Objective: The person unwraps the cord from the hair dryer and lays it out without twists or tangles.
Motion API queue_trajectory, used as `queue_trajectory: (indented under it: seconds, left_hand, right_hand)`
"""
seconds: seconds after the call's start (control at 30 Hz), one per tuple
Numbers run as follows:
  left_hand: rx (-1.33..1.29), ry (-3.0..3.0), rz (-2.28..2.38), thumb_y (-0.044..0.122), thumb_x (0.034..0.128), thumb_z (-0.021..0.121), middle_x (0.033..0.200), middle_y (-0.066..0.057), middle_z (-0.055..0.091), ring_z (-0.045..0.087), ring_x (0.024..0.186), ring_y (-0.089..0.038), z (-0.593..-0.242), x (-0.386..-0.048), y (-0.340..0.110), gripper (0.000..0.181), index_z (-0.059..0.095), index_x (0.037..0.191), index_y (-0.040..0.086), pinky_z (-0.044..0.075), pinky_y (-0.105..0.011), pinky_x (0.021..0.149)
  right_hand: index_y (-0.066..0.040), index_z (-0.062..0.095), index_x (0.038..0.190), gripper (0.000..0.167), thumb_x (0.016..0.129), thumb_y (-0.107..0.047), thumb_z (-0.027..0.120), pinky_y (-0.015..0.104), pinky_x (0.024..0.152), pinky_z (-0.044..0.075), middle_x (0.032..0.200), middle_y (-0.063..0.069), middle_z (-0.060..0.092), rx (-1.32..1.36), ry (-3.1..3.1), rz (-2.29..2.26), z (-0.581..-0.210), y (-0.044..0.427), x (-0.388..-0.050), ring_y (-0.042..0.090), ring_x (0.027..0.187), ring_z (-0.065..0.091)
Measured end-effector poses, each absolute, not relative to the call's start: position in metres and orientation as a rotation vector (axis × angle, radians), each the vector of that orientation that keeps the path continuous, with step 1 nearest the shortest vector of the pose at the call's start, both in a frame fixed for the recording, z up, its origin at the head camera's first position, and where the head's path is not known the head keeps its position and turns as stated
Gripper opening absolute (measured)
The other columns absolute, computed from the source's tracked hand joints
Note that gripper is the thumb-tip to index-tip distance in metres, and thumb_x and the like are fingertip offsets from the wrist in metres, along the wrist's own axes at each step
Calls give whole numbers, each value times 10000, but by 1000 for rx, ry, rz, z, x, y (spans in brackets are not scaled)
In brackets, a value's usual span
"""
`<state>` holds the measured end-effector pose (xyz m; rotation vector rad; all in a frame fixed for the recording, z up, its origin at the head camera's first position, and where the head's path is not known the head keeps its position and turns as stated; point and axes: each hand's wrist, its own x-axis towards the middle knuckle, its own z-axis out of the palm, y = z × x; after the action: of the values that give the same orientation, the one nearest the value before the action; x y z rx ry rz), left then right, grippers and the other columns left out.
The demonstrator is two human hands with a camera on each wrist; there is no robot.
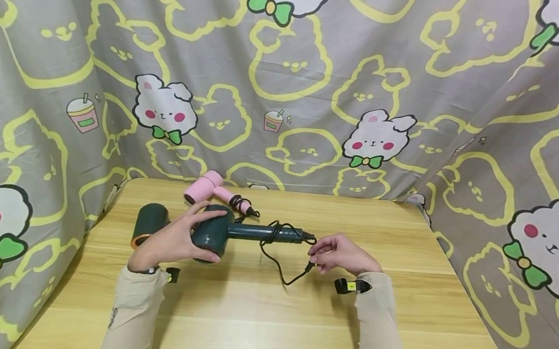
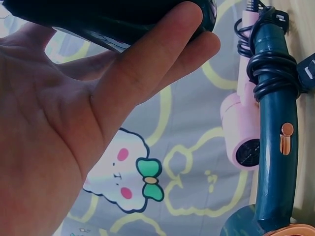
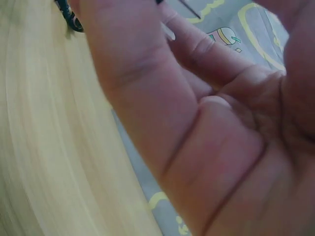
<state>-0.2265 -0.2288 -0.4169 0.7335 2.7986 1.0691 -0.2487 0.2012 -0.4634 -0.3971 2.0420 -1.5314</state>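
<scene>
My left hand (image 1: 171,244) grips a dark teal hair dryer (image 1: 211,235) by its barrel, thumb below and fingers over the top. Its handle (image 1: 249,232) points right, with a black cord (image 1: 278,268) looped loosely around the far part. At the right, my right hand (image 1: 339,254) pinches the cord near its end (image 1: 309,266); the fingers hide part of it. In the left wrist view, the held dryer's barrel (image 2: 123,19) spans the top edge above my fingers. Mostly palm and curled fingers (image 3: 142,88) fill the right wrist view.
Another dark teal hair dryer (image 1: 151,221) is on the table behind my left hand, its cord wound around its handle (image 2: 276,113). A pink hair dryer (image 1: 203,187) lies near the back edge of the wooden table (image 1: 247,316). Patterned curtains (image 1: 299,115) surround the table.
</scene>
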Motion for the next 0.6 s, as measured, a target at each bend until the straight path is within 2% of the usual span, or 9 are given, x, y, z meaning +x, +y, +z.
queue_trajectory:
  seconds: [0.23,0.37,0.6]
  left_hand:
    - [737,2795,1075,546,657,949,1688,-136,228,568,1293,-446,-417,-226,-228,989,518,1514,306,539,-573,974]
    - [737,2799,1069,553,656,947,1680,-143,240,584,1267,-434,-417,-227,-228,989,519,1513,307,548,-560,959]
    - [743,2805,1060,568,655,943,1670,-134,258,596,1244,-413,-417,-227,-228,988,516,1512,322,552,-537,946]
  right_hand:
    - [207,589,1251,478,907,-74,764,332,744,632,1011,124,773,-337,2024,-1582,-472,201,-254,178,762,747]
    - [202,571,1257,466,925,-74,746,353,775,634,1014,103,766,-308,2034,-1607,-474,199,-256,180,800,753]
    - [137,579,1227,312,998,-64,647,350,798,632,1028,124,737,-238,2045,-1702,-471,196,-255,258,868,762]
